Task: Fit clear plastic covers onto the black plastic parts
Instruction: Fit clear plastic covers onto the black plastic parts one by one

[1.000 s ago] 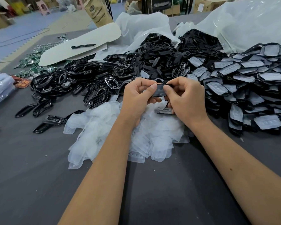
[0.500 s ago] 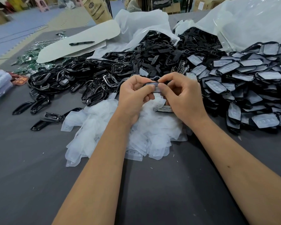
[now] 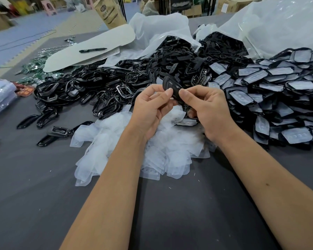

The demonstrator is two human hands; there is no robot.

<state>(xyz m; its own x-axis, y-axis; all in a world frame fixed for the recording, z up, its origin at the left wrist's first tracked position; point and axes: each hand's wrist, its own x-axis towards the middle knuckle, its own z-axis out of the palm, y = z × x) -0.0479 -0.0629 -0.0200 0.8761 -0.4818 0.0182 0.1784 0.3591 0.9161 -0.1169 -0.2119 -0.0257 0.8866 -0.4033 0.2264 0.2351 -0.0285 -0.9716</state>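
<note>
Both hands grasp 1 black part [image 3: 171, 88] above the heap of clear covers [image 3: 163, 150]: the left hand [image 3: 152, 107] pinches its near end, the right hand [image 3: 204, 109] its other end. To the right a large pile of covered parts [image 3: 271, 92] looks finished; a big heap of bare black parts [image 3: 101, 87] remains, so much work is left.

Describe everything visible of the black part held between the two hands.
The black part is a small, elongated, curved piece of dark, matte-looking plastic with faint ridges on its rounded upper end. It tilts up and to the left, raised above the heap of clear covers. The left hand pinches it from the left and the right hand from the right; its lower end is hidden behind the fingers.
</note>
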